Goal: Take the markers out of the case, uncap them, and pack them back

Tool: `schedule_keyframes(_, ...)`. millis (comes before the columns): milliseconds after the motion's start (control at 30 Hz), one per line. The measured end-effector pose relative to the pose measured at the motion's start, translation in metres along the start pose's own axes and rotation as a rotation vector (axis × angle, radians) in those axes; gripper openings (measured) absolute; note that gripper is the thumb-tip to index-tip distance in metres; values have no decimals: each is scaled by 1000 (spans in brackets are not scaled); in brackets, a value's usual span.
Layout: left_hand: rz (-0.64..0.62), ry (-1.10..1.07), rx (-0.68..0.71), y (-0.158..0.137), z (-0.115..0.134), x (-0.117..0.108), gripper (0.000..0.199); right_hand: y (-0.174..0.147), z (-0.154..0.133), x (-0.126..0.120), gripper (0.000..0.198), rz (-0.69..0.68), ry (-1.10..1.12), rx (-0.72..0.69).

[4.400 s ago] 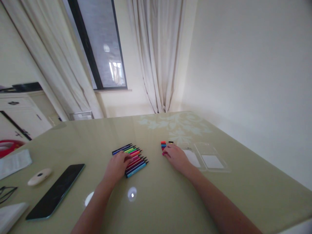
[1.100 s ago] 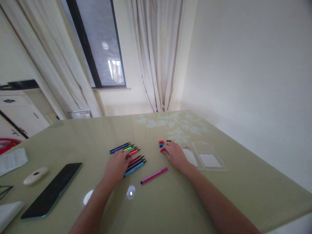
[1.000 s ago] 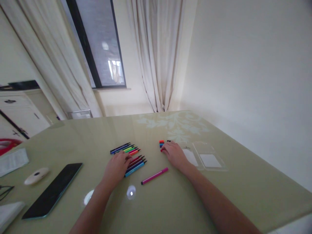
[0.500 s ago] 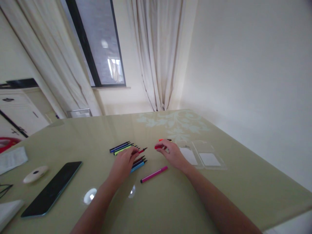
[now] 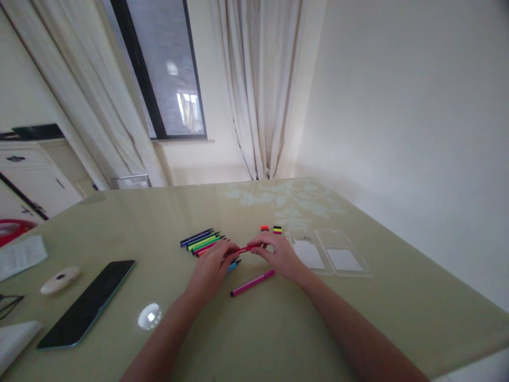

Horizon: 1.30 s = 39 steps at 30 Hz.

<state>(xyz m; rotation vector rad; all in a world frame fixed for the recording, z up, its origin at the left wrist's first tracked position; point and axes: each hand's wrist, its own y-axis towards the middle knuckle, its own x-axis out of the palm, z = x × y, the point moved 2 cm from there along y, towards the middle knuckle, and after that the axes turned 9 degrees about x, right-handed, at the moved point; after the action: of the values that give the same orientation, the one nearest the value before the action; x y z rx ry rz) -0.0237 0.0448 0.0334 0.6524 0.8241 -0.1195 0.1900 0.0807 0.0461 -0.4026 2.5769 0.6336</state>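
Observation:
Between both hands a red marker (image 5: 240, 250) is held level over the table. My left hand (image 5: 214, 264) is closed around its barrel. My right hand (image 5: 279, 254) pinches a red cap (image 5: 251, 246) at the marker's tip; whether the cap is fully seated I cannot tell. Uncapped markers (image 5: 203, 241) in several colours lie in a row beyond and beside my left hand, partly hidden by it. A light blue marker (image 5: 233, 266) pokes out below its fingers. Nearer to me lies a capped magenta marker (image 5: 252, 283). Small loose caps (image 5: 277, 229) rest beyond my right hand.
Right of my right hand lies an open clear plastic case (image 5: 324, 254) with white cards. On the left are a dark phone (image 5: 88, 303), a white oval object (image 5: 60, 280) and a folded cloth or paper (image 5: 23, 257). A round clear object (image 5: 149, 317) sits by my left forearm.
My hands have come together, and the red cap now meets the red marker's tip. My right hand has moved left, uncovering more of the loose caps behind it.

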Motion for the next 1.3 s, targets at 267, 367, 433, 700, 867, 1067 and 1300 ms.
schedule_keyframes(267, 91, -58, 41, 0, 10, 3, 17, 0, 5, 0, 19, -33, 100, 87)
schedule_keyframes(367, 107, -63, 37, 0, 11, 4, 18, 0, 4, -1, 21, -48, 121, 97)
schedule_keyframes(433, 90, -72, 20, 0, 13, 4, 20, 1, 2, -3, 21, -60, 115, 110)
schedule_keyframes(700, -186, 69, 20, -2, 29, 7, 22, 7, 26, -26, 27, 197, -103, 207)
schedule_keyframes(867, -311, 61, 15, -4, 29, 13, 22, 5, 41, -22, 22, 133, -580, 233)
schedule_keyframes(1067, -171, 37, -125, -2, 2, -2, 22, 2, 35, -13, 29, 12, -771, 228)
schedule_keyframes(1300, -122, 272, -264, -7, -26, -26, 19, 2, 33, -12, 18, 5, -783, 219)
